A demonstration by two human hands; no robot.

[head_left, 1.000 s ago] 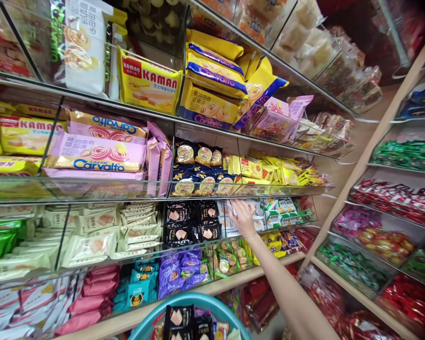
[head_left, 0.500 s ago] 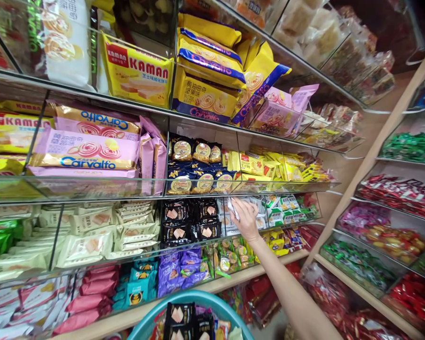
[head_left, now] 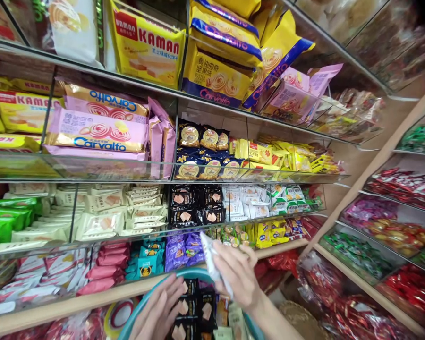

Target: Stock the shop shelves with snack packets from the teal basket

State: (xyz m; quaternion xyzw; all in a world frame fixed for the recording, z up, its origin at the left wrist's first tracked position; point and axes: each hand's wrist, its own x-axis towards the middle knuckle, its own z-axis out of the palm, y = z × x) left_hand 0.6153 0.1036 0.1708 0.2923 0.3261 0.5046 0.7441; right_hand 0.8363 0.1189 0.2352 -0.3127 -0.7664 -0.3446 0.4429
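Note:
My right hand (head_left: 239, 269) is closed around a white snack packet (head_left: 212, 262), held just above the teal basket (head_left: 156, 285). To its left, my left hand (head_left: 159, 307) holds nothing; its fingers are stretched out over the basket's left rim. Black wafer packets (head_left: 189, 309) lie in the basket between the two hands, with a pale cream packet (head_left: 236, 321) and other small packs beside them. On the shelf above, white packets (head_left: 246, 200) like the held one stand next to black packets (head_left: 214, 205). The lower part of the basket is out of view.
Clear-fronted shelves hold yellow wafer packs (head_left: 147, 47), pink cookie packs (head_left: 99, 130) and purple packets (head_left: 184, 250). A wooden shelf edge (head_left: 74, 297) runs just behind the basket. Side shelves with red-wrapped sweets (head_left: 393, 189) stand at the right. Tape rolls (head_left: 120, 314) sit low at left.
My right hand has drawn back from the white packets' compartment, bringing one packet down over the basket. My left hand has come into view. The camera view has shifted.

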